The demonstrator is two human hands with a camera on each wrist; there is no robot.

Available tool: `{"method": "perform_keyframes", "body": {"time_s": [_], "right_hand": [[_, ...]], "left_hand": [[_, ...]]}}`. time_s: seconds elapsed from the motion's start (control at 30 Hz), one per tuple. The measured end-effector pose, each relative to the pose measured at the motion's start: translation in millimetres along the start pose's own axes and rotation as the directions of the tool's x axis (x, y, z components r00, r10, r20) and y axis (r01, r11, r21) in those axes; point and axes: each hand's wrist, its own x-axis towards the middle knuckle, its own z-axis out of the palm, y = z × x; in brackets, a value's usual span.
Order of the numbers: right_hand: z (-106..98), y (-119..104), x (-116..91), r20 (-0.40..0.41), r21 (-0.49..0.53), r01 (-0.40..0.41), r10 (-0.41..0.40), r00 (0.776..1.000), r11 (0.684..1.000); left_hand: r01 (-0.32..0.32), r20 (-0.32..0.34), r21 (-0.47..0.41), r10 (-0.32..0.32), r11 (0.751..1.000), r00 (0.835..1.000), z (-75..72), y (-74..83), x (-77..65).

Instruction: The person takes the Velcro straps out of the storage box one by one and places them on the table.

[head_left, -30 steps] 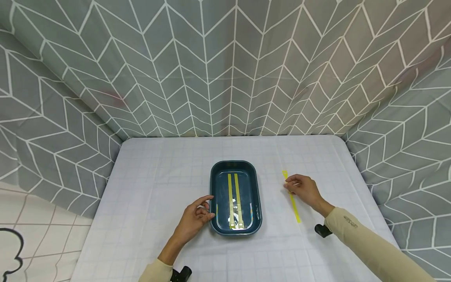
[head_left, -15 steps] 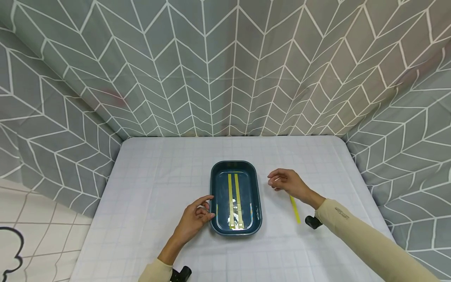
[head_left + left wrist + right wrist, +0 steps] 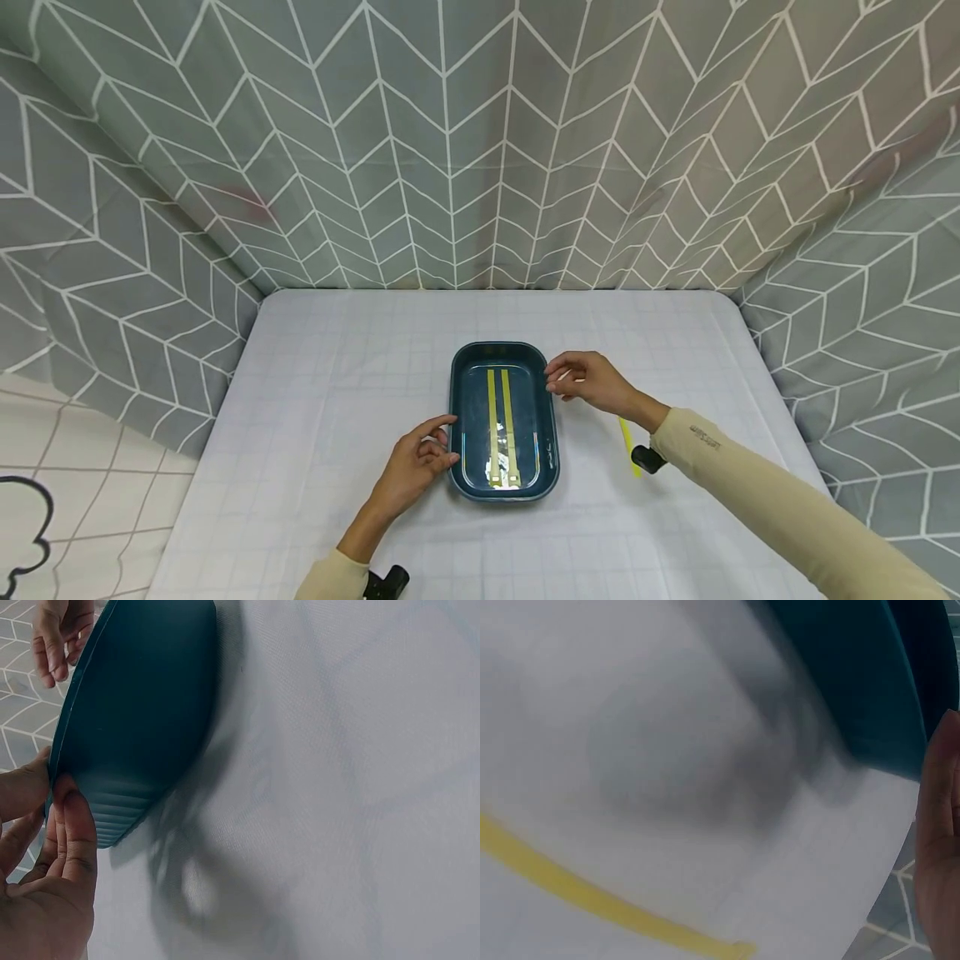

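A dark teal rectangular tray point(image 3: 463, 467) with rounded corners stands near the middle of the table. Two flat yellow strips point(image 3: 492, 408) lie lengthwise inside it, side by side. My left hand point(image 3: 412, 467) pinches the tray's left rim; the left wrist view shows thumb and fingers on either side of that rim. At the far part of the right rim is my right hand point(image 3: 588, 382), its fingers loosely bent and fingertips right at the edge, with nothing seen in them. A third yellow strip point(image 3: 592, 896) lies on the tablecloth under my right forearm, partly hidden in the head view.
A white cloth point(image 3: 337, 358) covers the table. Grey curtains point(image 3: 480, 150) with white chevron lines hang behind it and at both sides. Dark wrist cameras point(image 3: 649, 459) sit at both cuffs. Pale tiled flooring point(image 3: 90, 492) shows at the lower left.
My right hand has moved left from above the loose yellow strip to the tray's right rim. The left hand has stayed at the left rim.
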Motion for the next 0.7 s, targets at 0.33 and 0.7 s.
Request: {"method": "perform_keyframes", "body": {"time_s": [0.33,0.7], "right_hand": [[20.2,-10.8,17.7,0.124,-0.006,0.063,-0.062,0.99,0.998],[36.7,-17.2,30.5,0.209,-0.023,0.054,-0.048,0.977,0.998]], "left_hand": [[-0.013,0.014,-0.015,0.013,1.0,1.0,-1.1,-0.1,-0.4],[-0.034,0.014,-0.029,0.035,0.999,0.999,-1.0,-1.6,-0.1]]}}
